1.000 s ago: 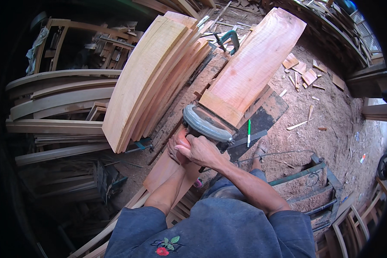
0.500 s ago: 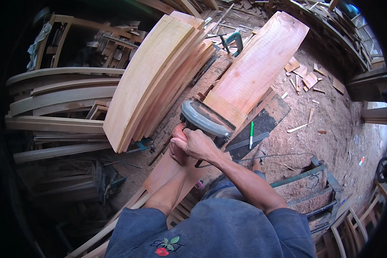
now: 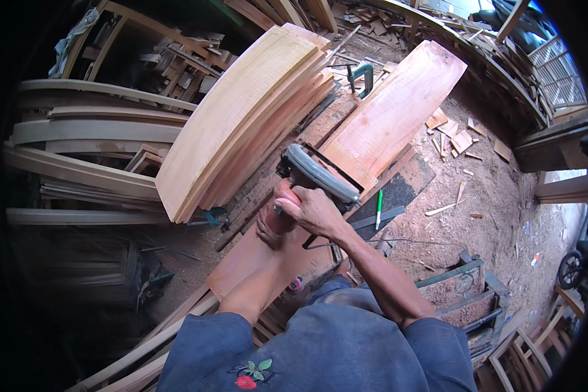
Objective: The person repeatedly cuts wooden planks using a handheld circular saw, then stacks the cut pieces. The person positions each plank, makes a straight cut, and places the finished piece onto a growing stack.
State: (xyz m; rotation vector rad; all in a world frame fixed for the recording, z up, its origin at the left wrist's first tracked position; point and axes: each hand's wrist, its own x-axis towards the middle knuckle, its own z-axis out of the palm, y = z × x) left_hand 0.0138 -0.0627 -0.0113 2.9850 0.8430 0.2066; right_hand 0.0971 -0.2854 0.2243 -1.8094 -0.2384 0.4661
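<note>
- Both hands close on the power tool with a curved grey top and orange-red handle (image 3: 321, 175); the left hand (image 3: 271, 230) is partly hidden. An uneven grip could tilt the tool, gouging the long pinkish wooden board (image 3: 398, 108) beneath it.
- I cannot tell whether the green metal clamp (image 3: 368, 78) bites that board; if loose, it could slide.
- The thin dark cable (image 3: 424, 241) right of the right hand (image 3: 317, 212) could snag and jerk the tool.
- Drifting left could knock the stacked, curved pale boards (image 3: 242, 108).
</note>
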